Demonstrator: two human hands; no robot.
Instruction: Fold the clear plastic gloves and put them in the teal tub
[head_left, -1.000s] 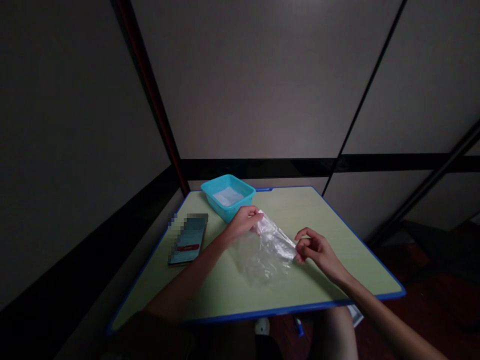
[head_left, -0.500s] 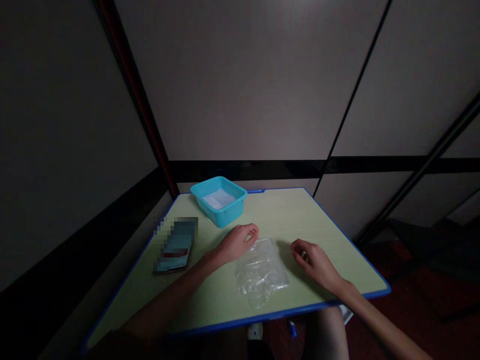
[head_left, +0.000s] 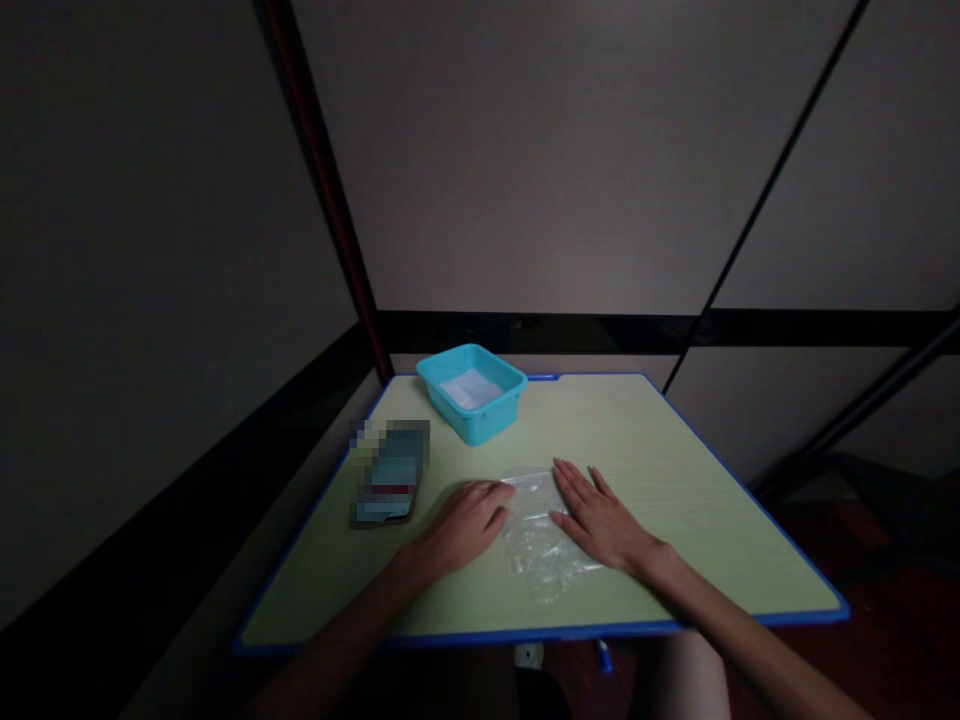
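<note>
A clear, crinkled plastic bag (head_left: pixel 541 550) lies flat on the table in front of me. At its left edge rests my left hand (head_left: pixel 466 522), palm down, its fingers stretched toward the bag with the thumb apart. My right hand (head_left: pixel 596 515) lies flat over the bag's right side, fingers extended and thumb out, hiding part of that edge. Neither hand grips anything.
The pale table (head_left: pixel 660 460) has a blue rim. Toward the back left stands a turquoise plastic basket (head_left: pixel 491 425) with white paper (head_left: pixel 471 389) inside. A phone (head_left: pixel 394 475), partly pixelated, lies left of my left hand. A wall rises behind.
Both hands, curled and raised beside the bag before, have come down with fingers straightened. My right hand moved left onto the bag. The whole view has shifted slightly.
</note>
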